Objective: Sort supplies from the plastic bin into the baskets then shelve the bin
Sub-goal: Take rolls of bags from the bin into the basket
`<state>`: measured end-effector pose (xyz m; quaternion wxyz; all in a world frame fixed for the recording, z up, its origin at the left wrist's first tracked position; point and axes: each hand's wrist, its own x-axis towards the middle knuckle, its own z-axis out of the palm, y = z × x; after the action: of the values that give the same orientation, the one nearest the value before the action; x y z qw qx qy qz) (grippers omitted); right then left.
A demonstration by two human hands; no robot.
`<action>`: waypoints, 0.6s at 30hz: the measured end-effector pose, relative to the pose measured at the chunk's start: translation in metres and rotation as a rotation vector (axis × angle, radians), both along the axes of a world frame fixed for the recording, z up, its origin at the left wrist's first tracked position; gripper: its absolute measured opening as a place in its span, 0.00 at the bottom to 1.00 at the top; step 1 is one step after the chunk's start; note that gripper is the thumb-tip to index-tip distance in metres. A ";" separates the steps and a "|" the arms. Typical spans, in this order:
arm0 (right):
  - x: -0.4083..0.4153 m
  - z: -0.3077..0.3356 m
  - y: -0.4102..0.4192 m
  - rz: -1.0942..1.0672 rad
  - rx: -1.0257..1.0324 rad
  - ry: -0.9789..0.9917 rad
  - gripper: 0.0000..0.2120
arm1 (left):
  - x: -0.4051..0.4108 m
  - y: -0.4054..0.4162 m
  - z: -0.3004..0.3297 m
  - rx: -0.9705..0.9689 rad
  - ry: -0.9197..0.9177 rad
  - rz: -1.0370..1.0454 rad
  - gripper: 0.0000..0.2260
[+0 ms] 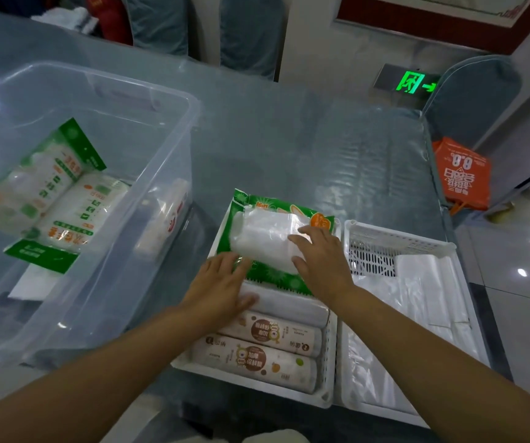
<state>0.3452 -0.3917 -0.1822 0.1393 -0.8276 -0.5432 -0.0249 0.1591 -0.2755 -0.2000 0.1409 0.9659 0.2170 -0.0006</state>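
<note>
Table draped in clear plastic sheeting over a grey-blue cloth (289,148), bearing, at the person's left, a large transparent plastic storage bin (174,129) that holds at least two green-and-white packets of rolled bags (49,193) and a white pack (167,219) leaning against its right wall. Near the table's front edge stand two white slotted plastic baskets touching side by side: the left basket (329,353), loaded with three white printed rolls (263,350) lying crosswise, and the right basket (401,238), holding flat clear plastic bags (433,302). A green-and-white soft packet with a translucent window (266,241) lies at the far end of the left basket, overhanging its rim. The left hand (222,286) rests flat with fingers extended on the packet's near left corner and the adjacent roll; the right hand (318,260) lies with fingers spread and relaxed on the packet's right side, pinching nothing that can be seen. The step in hand appears to be seating this packet: it is best pressed down evenly with both palms and slid toward the rolls until no edge overhangs the rim, leaving the soft wrapper uncrushed. The bin's lower contents are blurred by its walls; the print on all packaging is unreadable; the near edges of both baskets are partly covered by the forearms; no shelf for the bin is in view.
</note>
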 end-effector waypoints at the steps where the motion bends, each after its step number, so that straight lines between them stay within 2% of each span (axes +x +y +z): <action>1: 0.004 -0.002 0.005 -0.007 -0.037 -0.009 0.21 | 0.011 0.006 0.004 -0.011 -0.031 0.038 0.31; 7: 0.016 -0.016 0.025 0.050 -0.235 -0.047 0.32 | 0.058 0.022 -0.001 -0.134 -0.006 0.121 0.36; 10: 0.021 -0.022 0.021 0.070 -0.253 -0.080 0.29 | 0.065 0.017 -0.011 -0.201 0.028 0.123 0.35; 15: 0.028 -0.028 0.003 0.093 -0.242 -0.053 0.23 | 0.070 0.013 -0.016 -0.124 0.018 0.102 0.29; 18: 0.034 -0.025 0.007 0.065 -0.213 -0.031 0.23 | 0.076 0.026 -0.012 -0.052 -0.012 0.114 0.31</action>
<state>0.3789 -0.3846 -0.2075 0.0428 -0.8190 -0.5716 0.0246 0.2346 -0.2499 -0.2120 0.1672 0.9479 0.2710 0.0075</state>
